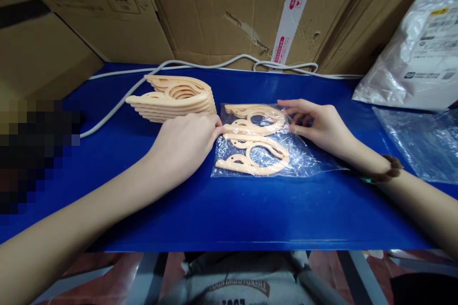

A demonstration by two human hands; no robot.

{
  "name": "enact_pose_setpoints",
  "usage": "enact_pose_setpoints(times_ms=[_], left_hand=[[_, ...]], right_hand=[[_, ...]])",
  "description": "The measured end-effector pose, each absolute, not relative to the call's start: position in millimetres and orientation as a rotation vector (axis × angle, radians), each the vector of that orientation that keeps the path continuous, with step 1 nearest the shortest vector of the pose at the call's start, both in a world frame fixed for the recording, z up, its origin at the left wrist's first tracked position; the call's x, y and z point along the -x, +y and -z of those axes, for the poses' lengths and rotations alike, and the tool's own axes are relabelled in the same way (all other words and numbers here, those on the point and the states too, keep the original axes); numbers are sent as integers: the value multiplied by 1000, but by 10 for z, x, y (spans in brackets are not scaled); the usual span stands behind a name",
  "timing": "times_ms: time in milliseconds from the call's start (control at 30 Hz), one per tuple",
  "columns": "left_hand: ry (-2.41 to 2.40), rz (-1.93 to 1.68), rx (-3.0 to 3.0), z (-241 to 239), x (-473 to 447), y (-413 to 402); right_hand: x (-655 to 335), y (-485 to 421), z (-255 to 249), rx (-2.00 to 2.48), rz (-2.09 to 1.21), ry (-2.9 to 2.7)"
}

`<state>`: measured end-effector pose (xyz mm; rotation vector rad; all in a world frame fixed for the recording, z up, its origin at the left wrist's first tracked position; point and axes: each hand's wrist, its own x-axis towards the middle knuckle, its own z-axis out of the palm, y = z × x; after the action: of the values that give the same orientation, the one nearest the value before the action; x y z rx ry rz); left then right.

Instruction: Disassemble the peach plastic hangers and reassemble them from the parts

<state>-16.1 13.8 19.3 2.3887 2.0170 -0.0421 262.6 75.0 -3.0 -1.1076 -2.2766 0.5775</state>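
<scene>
A clear plastic bag (304, 159) lies flat on the blue table, with beige plastic folding hangers (266, 170) inside it in two groups, one above the other. My left hand (189, 140) pinches the bag's left edge between thumb and fingers. At the bag's upper right side is my right hand (318, 119), its thumb and fingers apart and the fingertips at the plastic; whether they press on it I cannot tell. Just behind my left hand stands a neat stack of several more beige folding hangers (171, 100), partly covered by that hand.
A white cable (214, 64) runs along the back of the blue table (250, 219). Cardboard boxes (214, 9) wall off the rear and left. On the right are a white plastic package (411, 52) and flat clear plastic bags (422, 143). A blurred-out dark object sits far left.
</scene>
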Motion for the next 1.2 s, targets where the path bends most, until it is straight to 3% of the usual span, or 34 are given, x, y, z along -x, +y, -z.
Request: enact_pose_setpoints(times_ms=[133, 400, 1200], left_hand=[[2016, 36, -2424, -185, 176, 128], [1985, 5, -2440, -182, 196, 116], [1912, -265, -2441, -253, 312, 100]], right_hand=[[-2621, 718, 11, 1130, -358, -2365], [-2627, 758, 33, 1120, -219, -2449], [-2620, 685, 2, 1136, -122, -2497]])
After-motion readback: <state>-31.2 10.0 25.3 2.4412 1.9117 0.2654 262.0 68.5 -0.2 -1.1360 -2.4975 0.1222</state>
